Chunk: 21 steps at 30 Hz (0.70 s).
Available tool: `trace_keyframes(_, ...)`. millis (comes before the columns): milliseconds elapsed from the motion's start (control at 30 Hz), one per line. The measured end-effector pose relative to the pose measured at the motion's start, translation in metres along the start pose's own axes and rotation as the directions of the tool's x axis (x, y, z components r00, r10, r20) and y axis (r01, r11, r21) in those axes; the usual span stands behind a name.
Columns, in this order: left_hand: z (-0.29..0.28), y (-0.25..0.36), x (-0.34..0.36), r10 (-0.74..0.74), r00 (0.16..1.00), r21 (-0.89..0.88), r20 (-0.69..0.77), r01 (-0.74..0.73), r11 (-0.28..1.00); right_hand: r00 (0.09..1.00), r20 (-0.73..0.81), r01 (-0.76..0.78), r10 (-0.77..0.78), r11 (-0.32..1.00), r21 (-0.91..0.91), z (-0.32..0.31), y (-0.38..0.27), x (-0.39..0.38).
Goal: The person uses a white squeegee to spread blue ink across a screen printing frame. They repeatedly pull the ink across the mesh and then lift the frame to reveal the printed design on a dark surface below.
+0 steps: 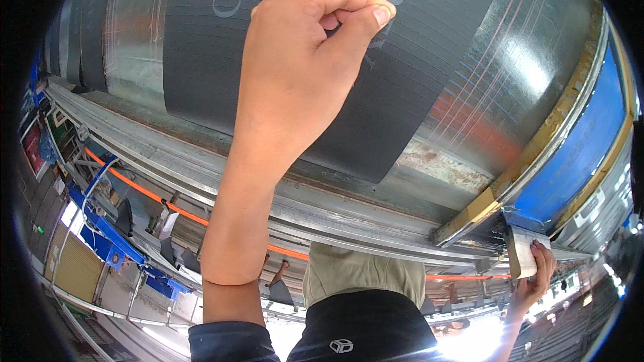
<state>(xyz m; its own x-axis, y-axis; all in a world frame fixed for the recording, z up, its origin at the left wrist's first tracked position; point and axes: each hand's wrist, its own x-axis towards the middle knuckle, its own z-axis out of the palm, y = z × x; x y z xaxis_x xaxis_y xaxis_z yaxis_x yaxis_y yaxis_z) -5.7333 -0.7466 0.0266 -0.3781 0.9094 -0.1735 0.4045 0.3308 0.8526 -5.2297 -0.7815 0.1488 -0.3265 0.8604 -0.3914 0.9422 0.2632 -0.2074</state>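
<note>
My left hand (302,60) is raised over a dark grey ribbed panel (208,74) with pale printed lettering. Its thumb and forefinger are pinched together, the other fingers curled; whether anything small is between them cannot be made out. A speck of yellow shows at the top edge, just past the knuckles. At the lower right, my right hand (540,275) wraps its fingers around a pale flat handle (525,251). That handle joins the corner of a blue screen frame (577,161) with worn yellowish edges, which stands at the right side of the table.
Shiny table surface (530,67) with thin coloured lines shows beside the panel. More dark panels (90,33) lie at the far left. A metal rail (335,211) runs along the near edge, with an orange line (144,191) below it. Blue machine parts (100,228) stand at the lower left.
</note>
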Motion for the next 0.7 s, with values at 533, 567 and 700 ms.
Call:
trace_keyframes(533,0.004,0.003,-0.001,-0.016,1.000,0.004,-0.018,0.016,1.000,1.000,-0.019,-0.018,0.018,1.000,0.002,0.002,-0.006,0.000)
trace_keyframes(567,0.005,0.004,-0.001,-0.021,1.000,0.005,-0.020,0.021,1.000,0.999,-0.022,-0.024,0.024,1.000,0.001,0.003,-0.006,-0.001)
trace_keyframes(700,0.005,0.007,-0.002,-0.034,0.999,0.015,-0.021,0.035,0.999,0.999,-0.014,-0.051,0.051,0.999,0.005,0.002,-0.010,-0.001)
